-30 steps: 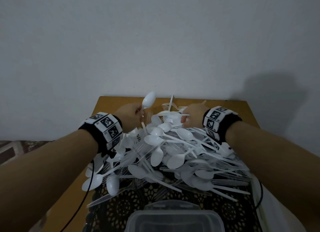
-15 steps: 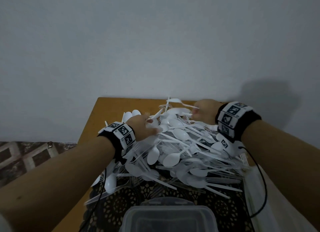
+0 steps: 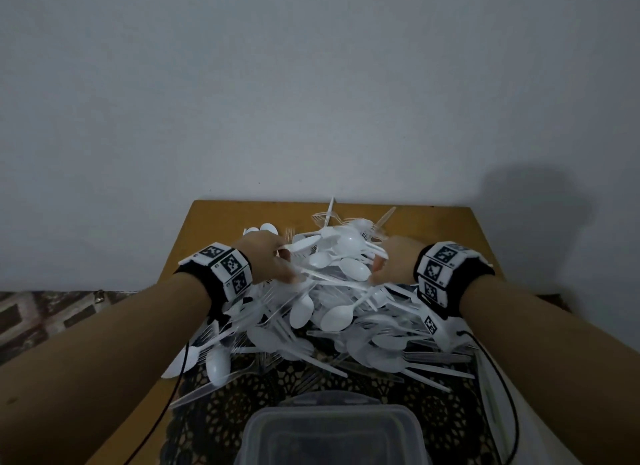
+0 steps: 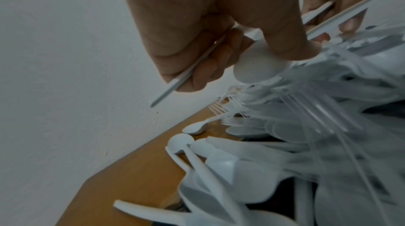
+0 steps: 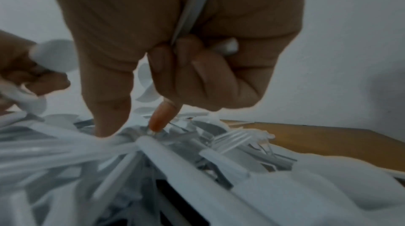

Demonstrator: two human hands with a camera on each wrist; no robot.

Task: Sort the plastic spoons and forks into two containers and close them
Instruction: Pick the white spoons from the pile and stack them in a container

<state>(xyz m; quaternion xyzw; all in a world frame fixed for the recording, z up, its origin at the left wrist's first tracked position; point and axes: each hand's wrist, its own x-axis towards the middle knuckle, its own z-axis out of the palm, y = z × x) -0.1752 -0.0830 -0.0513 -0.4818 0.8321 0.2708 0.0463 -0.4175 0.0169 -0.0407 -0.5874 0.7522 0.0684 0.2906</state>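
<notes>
White cutlery pile (image 3: 332, 312) fills table (image 3: 214, 229), both hands (image 3: 268, 260) gripping utensils, far-left edge bare.

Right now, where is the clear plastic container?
In the head view the container sits at the bottom centre, nearest the person, lid on, on the dark patterned mat, just in front of the cutlery pile.

cutlery pile (image 3: 332, 312) on table (image 3: 214, 222), container (image 3: 332, 430) in front
</notes>
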